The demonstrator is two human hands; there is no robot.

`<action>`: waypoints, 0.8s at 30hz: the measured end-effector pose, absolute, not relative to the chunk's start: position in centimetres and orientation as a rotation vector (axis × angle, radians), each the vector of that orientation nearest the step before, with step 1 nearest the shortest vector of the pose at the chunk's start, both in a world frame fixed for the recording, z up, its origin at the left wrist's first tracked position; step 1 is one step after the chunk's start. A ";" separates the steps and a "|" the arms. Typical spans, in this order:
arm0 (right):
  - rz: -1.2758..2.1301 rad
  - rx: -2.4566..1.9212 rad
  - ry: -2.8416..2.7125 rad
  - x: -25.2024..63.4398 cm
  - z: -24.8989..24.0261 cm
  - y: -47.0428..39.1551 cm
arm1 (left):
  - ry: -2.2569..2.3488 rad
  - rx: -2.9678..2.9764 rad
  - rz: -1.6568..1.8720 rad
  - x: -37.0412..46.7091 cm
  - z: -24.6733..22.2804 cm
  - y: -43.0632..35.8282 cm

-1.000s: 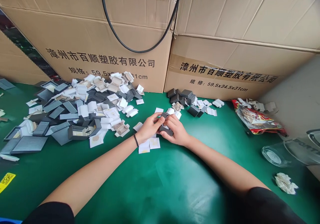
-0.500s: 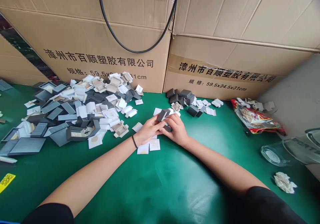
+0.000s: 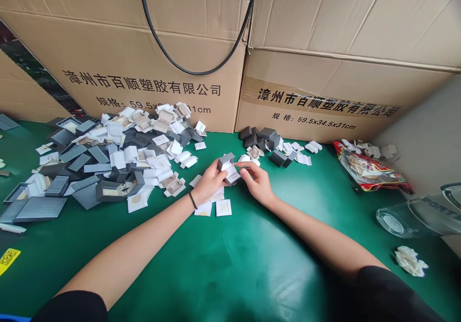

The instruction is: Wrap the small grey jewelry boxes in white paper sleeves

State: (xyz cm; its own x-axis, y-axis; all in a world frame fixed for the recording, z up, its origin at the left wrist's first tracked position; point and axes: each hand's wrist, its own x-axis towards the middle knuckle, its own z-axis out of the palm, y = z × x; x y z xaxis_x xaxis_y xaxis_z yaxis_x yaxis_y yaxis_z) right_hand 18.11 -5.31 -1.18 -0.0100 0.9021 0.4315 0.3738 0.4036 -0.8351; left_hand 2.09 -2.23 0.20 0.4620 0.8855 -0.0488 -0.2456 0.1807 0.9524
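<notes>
A small grey hinged box point(image 3: 226, 159), its lid raised and white lining showing, is in the grip of my left hand point(image 3: 212, 184). My right hand point(image 3: 258, 182) is just to the right of it, thumb and index finger apart with nothing visible between them. The index fingertip is close to the box; whether it touches cannot be made out. Under and in front of my left hand lie several square white cards point(image 3: 224, 207) with pale round marks. Behind the hands are white paper pieces and a torn-open inner liner point(image 3: 254, 152).
To the left spreads a large heap of grey boxes and white liners point(image 3: 108, 154). Grey boxes point(image 3: 267, 134) cluster at the back against cardboard cartons point(image 3: 306, 82). A red snack bag point(image 3: 370, 168), a clear jug point(image 3: 414, 216) and crumpled tissue point(image 3: 410, 261) are at right. A black cable point(image 3: 201, 74) hangs above.
The grey box, closed between both hands before, now stands open in my left hand. My right hand has drawn slightly right, off the box, with its fingers spread.
</notes>
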 end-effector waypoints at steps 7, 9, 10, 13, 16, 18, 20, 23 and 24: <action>1.038 -1.251 -1.419 18.3 -1.6 -4.5 | 0.649 1.124 0.839 2.0 0.3 -2.6; 1.093 -1.219 -1.383 18.3 -1.4 -4.4 | 0.620 1.109 0.799 1.8 0.3 -2.5; 1.121 -1.210 -1.368 18.4 -1.3 -4.4 | 0.612 1.104 0.784 1.7 0.3 -2.4; 1.184 -1.197 -1.332 18.3 -1.2 -4.4 | 0.597 1.109 0.743 1.5 0.3 -2.2; 1.199 -1.188 -1.302 18.2 -1.3 -4.3 | 0.584 1.129 0.719 1.4 0.2 -2.1; 1.166 -1.183 -1.307 18.1 -1.5 -4.3 | 0.587 1.142 0.721 1.4 0.2 -2.2; 1.127 -1.180 -1.326 18.0 -1.8 -4.3 | 0.612 1.158 0.729 1.5 0.3 -2.3; 1.100 -1.192 -1.350 17.9 -1.7 -4.5 | 0.671 1.187 0.763 1.8 0.4 -2.6; 1.100 -1.199 -1.353 17.9 -1.6 -4.5 | 0.687 1.197 0.781 1.9 0.4 -2.7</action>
